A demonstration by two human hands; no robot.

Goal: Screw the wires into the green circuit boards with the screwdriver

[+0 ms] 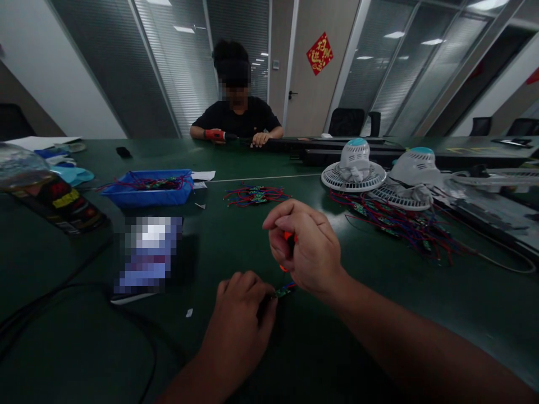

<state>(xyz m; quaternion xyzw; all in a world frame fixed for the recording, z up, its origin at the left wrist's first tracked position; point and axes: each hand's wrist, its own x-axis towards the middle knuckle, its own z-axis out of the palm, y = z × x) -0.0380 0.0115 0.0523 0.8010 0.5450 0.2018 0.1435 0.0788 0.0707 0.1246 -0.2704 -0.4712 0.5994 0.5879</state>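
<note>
Nearer the person than the blue tray [145,199] and to its right, the left hand [241,314] pinches a small green circuit board [283,292]. Also right of the tray, the right hand [309,247] grips an orange-and-black tool [288,237].

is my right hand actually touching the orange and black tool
Touching: the head view shows the right hand closed in a fist with the fingers wrapped around the orange and black tool.
</note>
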